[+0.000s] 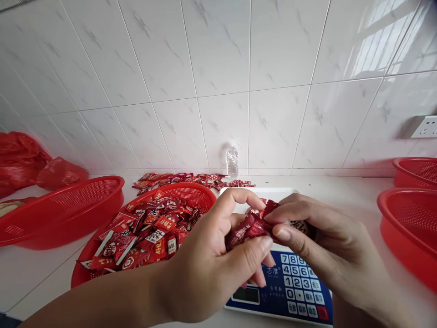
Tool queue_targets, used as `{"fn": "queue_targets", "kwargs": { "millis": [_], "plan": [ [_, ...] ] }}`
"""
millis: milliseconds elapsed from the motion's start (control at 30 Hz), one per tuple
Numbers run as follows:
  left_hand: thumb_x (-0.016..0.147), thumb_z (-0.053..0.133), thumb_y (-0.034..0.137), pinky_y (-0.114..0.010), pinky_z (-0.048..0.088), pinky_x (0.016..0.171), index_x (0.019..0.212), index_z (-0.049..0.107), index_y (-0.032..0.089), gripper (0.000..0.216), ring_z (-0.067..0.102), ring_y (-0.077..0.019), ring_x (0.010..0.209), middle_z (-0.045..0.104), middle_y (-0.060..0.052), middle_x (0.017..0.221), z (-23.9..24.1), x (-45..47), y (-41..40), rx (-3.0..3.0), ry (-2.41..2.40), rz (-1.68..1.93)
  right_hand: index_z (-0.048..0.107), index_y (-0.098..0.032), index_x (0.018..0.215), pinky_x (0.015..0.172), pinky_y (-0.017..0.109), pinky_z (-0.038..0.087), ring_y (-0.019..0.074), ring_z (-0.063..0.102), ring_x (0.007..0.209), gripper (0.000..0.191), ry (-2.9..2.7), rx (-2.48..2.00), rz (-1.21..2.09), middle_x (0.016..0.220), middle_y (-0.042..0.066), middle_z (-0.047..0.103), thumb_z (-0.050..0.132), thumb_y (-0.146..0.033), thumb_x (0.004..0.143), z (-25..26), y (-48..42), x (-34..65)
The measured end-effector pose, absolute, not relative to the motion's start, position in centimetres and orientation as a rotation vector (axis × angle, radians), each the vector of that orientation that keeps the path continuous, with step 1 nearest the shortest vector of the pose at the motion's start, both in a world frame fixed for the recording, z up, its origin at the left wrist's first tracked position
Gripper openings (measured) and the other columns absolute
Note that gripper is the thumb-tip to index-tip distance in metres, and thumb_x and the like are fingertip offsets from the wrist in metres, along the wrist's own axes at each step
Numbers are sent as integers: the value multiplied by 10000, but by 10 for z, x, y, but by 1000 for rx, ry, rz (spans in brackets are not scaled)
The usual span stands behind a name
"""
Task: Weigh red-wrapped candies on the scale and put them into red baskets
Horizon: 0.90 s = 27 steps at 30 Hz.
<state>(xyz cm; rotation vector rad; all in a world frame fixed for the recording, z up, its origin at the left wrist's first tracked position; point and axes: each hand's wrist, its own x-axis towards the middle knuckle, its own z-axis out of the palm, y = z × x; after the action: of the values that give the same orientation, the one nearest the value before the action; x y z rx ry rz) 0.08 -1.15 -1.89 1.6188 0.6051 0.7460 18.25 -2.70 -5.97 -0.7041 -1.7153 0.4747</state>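
My left hand (211,259) is closed round dark red wrapped candies (251,228), cupping them between thumb and fingers. My right hand (331,241) pinches the end of a red wrapper at the same bundle, thumb against forefinger. How many pieces lie in the hands I cannot tell, as the fingers cover part of them. Both hands hover over a digital weighing scale (275,291) with a blue keypad and a white pan (290,191). To the left, a red plastic basket (202,196) holds a heap of red candy packets (153,232).
More packets (160,180) lie along the tiled wall beside a clear plastic bottle (232,161). Another red basket (112,191) and red plastic bags (61,173) stand at the left. Further red baskets (392,205) are at the right, below a wall socket (425,126).
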Motion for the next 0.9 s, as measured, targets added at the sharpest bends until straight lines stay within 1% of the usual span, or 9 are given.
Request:
{"fn": "queue_targets", "kwargs": {
  "millis": [100, 200, 300, 433, 533, 733, 900],
  "plan": [
    [862, 582, 207, -192, 470, 494, 1063, 440, 223, 246, 600, -91, 554, 575, 23, 715, -20, 1, -16, 1659, 585, 759, 613, -230, 893, 642, 218, 490, 96, 585, 733, 95, -1746, -689, 565, 805, -13, 620, 556, -155, 897, -59, -28, 184],
    [848, 580, 168, -181, 452, 482, 1070, 430, 231, 275, 583, -84, 544, 566, 36, 687, -21, 1, -18, 1721, 572, 749, 588, -222, 851, 627, 203, 464, 86, 545, 706, 91, -1757, -718, 613, 765, -23, 583, 542, -165, 906, -57, -30, 185],
    [832, 584, 140, -170, 424, 460, 1064, 428, 238, 297, 567, -79, 533, 562, 42, 673, -22, 1, -17, 1790, 545, 753, 574, -222, 835, 633, 194, 450, 83, 529, 713, 99, -1779, -727, 621, 762, -28, 576, 534, -175, 912, -56, -31, 186],
    [829, 583, 133, -173, 423, 462, 1072, 415, 240, 314, 563, -80, 535, 571, 37, 688, -22, 1, -17, 1837, 509, 763, 569, -222, 837, 647, 192, 449, 80, 531, 721, 98, -1792, -718, 638, 770, -30, 579, 529, -184, 917, -55, -32, 186],
    [868, 548, 164, -176, 431, 467, 1091, 398, 239, 280, 572, -88, 555, 578, 24, 712, -23, 0, -16, 1847, 501, 741, 566, -218, 838, 640, 191, 452, 79, 543, 709, 94, -1781, -713, 660, 761, -30, 578, 530, -180, 917, -55, -34, 186],
    [964, 402, 235, -183, 454, 484, 1100, 371, 239, 140, 551, -88, 569, 563, 14, 724, -25, -5, -11, 1877, 400, 666, 561, -211, 854, 655, 190, 475, 77, 586, 709, 109, -1782, -650, 765, 766, -24, 600, 504, -151, 925, -54, -36, 184],
    [967, 403, 227, -186, 460, 505, 1106, 365, 247, 145, 537, -89, 582, 559, 18, 719, -26, -6, -12, 1917, 322, 703, 577, -211, 850, 660, 186, 477, 78, 586, 719, 99, -1772, -663, 755, 778, -21, 607, 529, -154, 915, -55, -38, 184]
  ]
}}
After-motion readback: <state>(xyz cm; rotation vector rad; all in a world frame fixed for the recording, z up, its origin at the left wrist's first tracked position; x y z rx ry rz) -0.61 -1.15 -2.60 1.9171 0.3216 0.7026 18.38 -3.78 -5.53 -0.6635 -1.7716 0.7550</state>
